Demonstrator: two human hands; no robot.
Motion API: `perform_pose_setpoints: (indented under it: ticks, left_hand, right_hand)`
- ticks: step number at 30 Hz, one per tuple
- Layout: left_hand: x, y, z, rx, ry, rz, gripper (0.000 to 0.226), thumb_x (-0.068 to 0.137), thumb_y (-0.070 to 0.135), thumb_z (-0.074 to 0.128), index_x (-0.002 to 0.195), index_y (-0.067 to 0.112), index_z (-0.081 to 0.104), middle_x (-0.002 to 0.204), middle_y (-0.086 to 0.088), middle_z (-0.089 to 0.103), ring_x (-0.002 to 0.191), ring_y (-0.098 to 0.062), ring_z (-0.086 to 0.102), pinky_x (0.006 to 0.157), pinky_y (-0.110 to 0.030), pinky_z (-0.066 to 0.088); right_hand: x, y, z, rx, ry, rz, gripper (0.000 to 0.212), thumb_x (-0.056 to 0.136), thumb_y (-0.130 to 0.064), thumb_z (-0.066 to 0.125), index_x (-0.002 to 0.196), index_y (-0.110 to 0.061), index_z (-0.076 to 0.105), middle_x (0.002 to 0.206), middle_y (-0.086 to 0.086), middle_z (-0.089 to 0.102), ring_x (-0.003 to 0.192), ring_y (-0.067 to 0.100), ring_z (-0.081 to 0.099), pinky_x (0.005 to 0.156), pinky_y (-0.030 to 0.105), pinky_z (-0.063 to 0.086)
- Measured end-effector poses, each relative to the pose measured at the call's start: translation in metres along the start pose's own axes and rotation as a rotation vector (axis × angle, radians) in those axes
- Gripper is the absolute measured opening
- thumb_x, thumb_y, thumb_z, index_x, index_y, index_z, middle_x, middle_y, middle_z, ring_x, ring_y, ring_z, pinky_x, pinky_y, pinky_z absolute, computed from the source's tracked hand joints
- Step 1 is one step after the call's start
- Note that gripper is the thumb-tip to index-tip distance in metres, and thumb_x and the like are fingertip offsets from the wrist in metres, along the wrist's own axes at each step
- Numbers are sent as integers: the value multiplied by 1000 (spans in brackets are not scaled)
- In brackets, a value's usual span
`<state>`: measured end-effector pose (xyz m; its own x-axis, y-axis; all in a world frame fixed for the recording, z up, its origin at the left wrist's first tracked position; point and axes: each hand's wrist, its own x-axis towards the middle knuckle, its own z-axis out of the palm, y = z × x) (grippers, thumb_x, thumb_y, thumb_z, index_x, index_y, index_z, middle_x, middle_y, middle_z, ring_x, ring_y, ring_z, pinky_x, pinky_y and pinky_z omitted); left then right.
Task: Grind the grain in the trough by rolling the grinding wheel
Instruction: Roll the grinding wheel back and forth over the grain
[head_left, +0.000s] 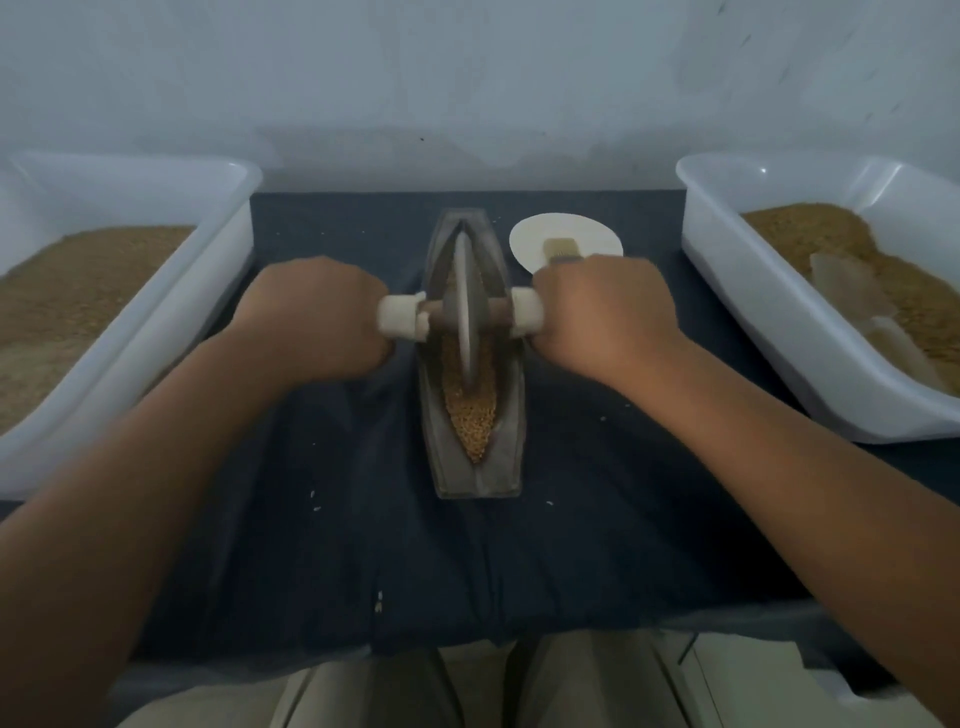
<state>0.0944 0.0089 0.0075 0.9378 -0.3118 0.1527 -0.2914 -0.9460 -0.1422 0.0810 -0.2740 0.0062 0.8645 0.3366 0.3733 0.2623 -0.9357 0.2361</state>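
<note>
Lying at frame centre on the desk (332, 467): trough (480, 480), long axis running from lower centre to upper centre, straight away from the body. Standing on edge in its upper half: wheel (467, 306), with axle (496, 312) crossing the trough from left to right. Filling the lower half, below the wheel: grain (470, 421). Curling round the white-wrapped axle ends, one each side and equally near: left hand (317, 312), right hand (597, 312). Judging the coming roll as heading down-frame, along the trough, into that grain.
</note>
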Motion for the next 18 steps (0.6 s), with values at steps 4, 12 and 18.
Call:
perform_pose_setpoints:
  ticks: [4, 12, 18]
  left_hand:
    - [-35, 0, -1, 45, 32, 75, 29, 72, 64, 46, 66, 36, 48, 58, 14, 46, 49, -6, 40, 50, -24, 31]
    - [40, 4, -7, 53, 31, -76, 22, 77, 47, 57, 72, 26, 56, 70, 5, 54, 69, -27, 58, 65, -35, 46]
    - [12, 3, 1, -8, 3, -69, 26, 78, 53, 59, 69, 30, 55, 67, 10, 54, 59, -16, 49, 58, -31, 41]
  right_hand:
    - [-38, -1, -14, 30, 58, -36, 54, 71, -42, 72, 60, -31, 20, 48, -11, 27, 39, 9, 21, 50, 19, 12]
    - [37, 1, 19, -7, 51, 103, 10, 72, -24, 62, 69, -18, 55, 61, -1, 50, 55, 25, 49, 50, 23, 23]
    - [16, -2, 6, -20, 57, 57, 24, 74, -27, 65, 63, -21, 44, 59, -4, 45, 47, 19, 32, 50, 23, 19]
